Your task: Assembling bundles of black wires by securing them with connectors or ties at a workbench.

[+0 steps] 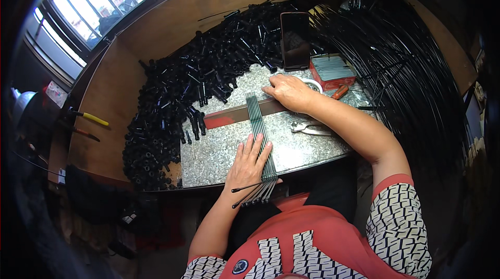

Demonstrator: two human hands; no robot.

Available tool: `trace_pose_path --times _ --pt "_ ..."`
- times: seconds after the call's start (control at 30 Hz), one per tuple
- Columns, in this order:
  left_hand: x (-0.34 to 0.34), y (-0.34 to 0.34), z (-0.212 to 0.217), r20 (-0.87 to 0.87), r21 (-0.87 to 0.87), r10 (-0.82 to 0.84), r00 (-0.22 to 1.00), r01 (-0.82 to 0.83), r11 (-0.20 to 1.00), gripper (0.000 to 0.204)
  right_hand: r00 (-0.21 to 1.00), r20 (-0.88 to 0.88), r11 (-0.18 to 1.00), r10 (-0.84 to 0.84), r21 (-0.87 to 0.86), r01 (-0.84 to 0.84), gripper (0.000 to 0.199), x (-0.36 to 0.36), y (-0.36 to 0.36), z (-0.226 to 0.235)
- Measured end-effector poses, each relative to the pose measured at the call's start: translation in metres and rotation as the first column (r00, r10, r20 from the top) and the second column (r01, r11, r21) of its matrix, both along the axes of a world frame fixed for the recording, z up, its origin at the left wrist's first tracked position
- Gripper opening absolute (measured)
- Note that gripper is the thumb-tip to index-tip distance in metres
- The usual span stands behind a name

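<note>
A row of thin dark rods (254,110) lies side by side across the steel-topped bench, their black rounded ends (255,195) fanning out past the near edge. My left hand (247,164) rests flat on and beside the rods, fingers stretched out. Beneath them runs a flat brown bar (229,116) with a red left end. My right hand (287,91) is closed over the bar's right part, fingers curled under; what it holds is hidden. Partly behind that wrist is a white ring (314,84), perhaps a tape roll. Metal pincers (311,128) lie below the right forearm.
Black tubular pieces (203,65) heap along the bench's left and back, inside a wooden surround (112,71). Long black rods (401,60) pile at the right. A phone (295,45) stands at the back, by a red box (333,73) and an orange-handled tool (340,92).
</note>
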State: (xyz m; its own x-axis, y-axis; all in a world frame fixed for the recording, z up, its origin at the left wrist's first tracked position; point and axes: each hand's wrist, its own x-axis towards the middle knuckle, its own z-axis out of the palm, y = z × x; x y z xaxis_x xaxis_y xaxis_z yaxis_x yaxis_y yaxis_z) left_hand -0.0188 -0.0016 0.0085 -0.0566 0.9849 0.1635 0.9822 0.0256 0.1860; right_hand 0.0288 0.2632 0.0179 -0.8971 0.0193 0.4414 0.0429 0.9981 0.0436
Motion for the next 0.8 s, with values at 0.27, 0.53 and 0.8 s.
trace_pose_path --times 0.27,0.53,0.8 --pt "-0.001 0.001 -0.001 0.004 -0.009 -0.002 1.0 0.002 1.0 0.094 1.0 0.001 0.998 0.021 -0.062 -0.02 0.021 -0.007 0.003 -0.003" --pt "-0.001 0.001 -0.001 -0.002 0.003 -0.009 1.0 0.009 1.0 0.092 0.999 0.041 1.0 0.029 -0.012 -0.028 0.028 -0.008 0.007 0.003" --pt "-0.002 0.001 -0.002 -0.001 0.012 -0.013 1.0 0.013 1.0 0.093 0.997 0.051 0.995 0.052 -0.087 -0.047 0.022 -0.013 0.007 0.001"
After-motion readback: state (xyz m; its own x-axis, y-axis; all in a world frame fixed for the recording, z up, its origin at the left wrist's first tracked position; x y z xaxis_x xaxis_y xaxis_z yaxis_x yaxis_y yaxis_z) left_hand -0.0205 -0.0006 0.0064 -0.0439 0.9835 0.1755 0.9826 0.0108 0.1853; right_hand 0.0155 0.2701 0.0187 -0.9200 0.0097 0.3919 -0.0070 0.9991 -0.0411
